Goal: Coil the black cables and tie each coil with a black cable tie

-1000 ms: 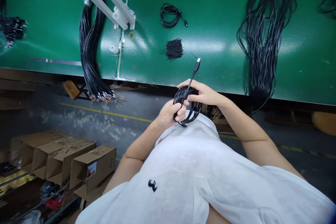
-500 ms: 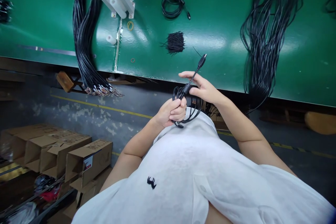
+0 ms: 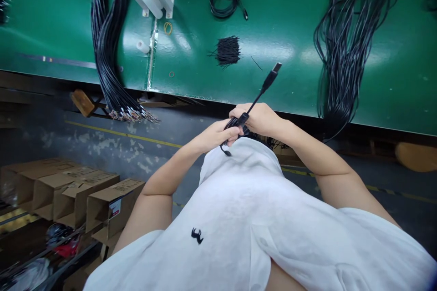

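A black USB cable [image 3: 269,79] is bundled between my hands in front of my body, just short of the bench edge. Its metal-tipped plug sticks up and to the right, over the green bench. My left hand [image 3: 216,135] is closed on the bundle from the left, thumb on top. From the right, my right hand [image 3: 262,118] wraps its fingers over the far side of the bundle, close to a thick black sleeve on the cable. Much of the coil is hidden by my fingers. The cable's other end hangs below my left hand.
On the green bench [image 3: 191,54] lie a coiled cable [image 3: 223,1], a pile of short black ties [image 3: 228,51] and one loose tie [image 3: 256,62]. Long cable bundles lie left [image 3: 109,45] and right [image 3: 344,54]. Cardboard boxes [image 3: 105,200] stand at lower left.
My right hand has moved in from beside the cable and closed around the bundle. My left hand has shifted slightly upward, and the plug now points farther right.
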Demonstrator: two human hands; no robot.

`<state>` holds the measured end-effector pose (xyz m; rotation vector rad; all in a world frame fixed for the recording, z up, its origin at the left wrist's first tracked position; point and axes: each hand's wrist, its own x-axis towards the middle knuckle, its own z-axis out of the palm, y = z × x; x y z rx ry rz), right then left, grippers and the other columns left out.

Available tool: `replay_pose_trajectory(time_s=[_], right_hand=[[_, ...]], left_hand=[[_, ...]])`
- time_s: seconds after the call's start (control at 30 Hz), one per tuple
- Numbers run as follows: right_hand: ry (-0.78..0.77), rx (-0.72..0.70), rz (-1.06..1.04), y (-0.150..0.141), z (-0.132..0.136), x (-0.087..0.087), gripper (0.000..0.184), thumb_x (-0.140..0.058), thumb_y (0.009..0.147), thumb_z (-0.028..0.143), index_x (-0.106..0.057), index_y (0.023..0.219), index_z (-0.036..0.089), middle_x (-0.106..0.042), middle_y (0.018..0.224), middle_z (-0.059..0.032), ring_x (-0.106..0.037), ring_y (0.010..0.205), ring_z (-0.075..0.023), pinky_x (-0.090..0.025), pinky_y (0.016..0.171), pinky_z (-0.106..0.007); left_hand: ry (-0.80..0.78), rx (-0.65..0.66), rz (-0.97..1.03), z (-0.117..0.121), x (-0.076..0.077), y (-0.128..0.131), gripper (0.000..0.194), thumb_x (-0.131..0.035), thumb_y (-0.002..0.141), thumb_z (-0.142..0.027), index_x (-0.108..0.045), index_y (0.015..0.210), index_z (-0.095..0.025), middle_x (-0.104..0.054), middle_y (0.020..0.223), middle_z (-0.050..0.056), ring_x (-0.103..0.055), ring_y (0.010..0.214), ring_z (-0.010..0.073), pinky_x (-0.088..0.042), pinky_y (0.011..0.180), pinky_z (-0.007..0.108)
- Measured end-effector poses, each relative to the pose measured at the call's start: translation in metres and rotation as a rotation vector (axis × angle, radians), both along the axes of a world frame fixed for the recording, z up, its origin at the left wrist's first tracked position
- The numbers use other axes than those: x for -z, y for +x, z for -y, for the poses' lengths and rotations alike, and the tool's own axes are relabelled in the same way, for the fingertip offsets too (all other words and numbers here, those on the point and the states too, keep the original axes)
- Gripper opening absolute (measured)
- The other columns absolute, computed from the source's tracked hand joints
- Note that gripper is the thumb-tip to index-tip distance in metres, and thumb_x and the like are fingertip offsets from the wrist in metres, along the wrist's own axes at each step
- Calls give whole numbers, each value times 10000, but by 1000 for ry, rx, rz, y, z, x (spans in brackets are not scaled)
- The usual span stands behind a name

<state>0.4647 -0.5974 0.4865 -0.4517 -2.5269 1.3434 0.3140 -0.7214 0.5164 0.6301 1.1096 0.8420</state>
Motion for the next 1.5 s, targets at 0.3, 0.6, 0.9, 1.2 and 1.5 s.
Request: replay_pose_trajectory(time_s=[0.3,0.6,0.9,1.2,1.5], right_hand=[[-1656,856,-386,-54,48,54,227,-669,852,278,-468,774,208,-382,508,113,-407,454,-52,-475,547,-173],[-1740,858,-328,-60,53,65,243,-650,892,232,-444,769,200,-255,477,141,-229,379,-15,-289,378,-95],[-426,410,-102,-37,19,41,293,-763,739,326,-655,991,224,-630,739,42,-530,574,-108,-447,587,-237],[-546,383,-195,-50,42,14,509,-728,761,546,-622,1147,232,-651,1109,-61,-642,978,-207,-555,853,-358],[166,8,-82,-67,18,-21,112,-596,906,291,-703,938,289,-625,850,12,-586,1126,-250,-105,1203,-624]], left_hand=[[80,-878,109,-22,24,19,360,-583,923,-477,-520,729,-181,-282,511,-93,-285,389,27,-302,433,149],[18,-944,310,-8,35,18,428,-463,978,-493,-428,688,-181,-264,496,-93,-283,379,29,-312,433,151],[-81,-559,507,33,26,-18,425,-539,954,-471,-470,678,-156,-290,479,-99,-295,344,17,-304,410,154],[-104,-692,573,47,21,-40,326,-503,999,-344,-558,747,-144,-248,459,-114,-238,290,-3,-232,358,126],[-122,-418,465,64,29,-62,316,-586,946,-382,-593,762,-125,-380,446,-93,-335,293,17,-273,337,124]])
